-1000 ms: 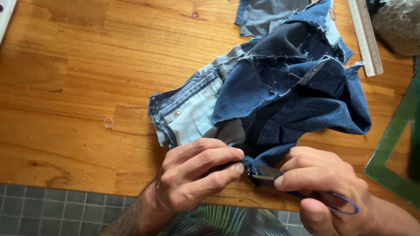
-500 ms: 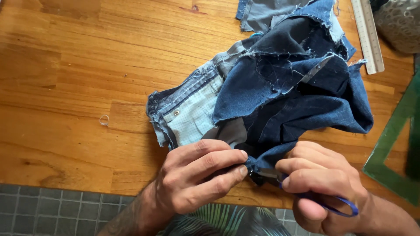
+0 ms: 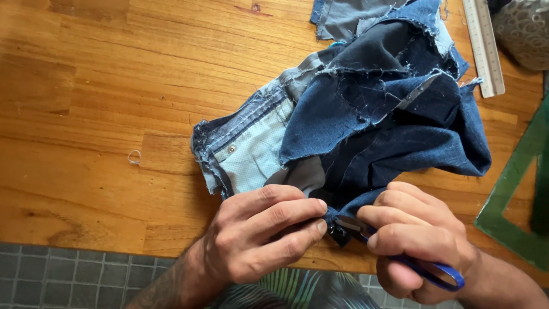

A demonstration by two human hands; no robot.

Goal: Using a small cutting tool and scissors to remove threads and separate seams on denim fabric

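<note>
Denim scraps are lying bunched on the wooden table, just beyond both hands. The left hand is pinching a dark fabric edge, fingers closed on it. Beside it, the right hand is gripping blue-handled scissors, blades meeting that pinched edge.
</note>
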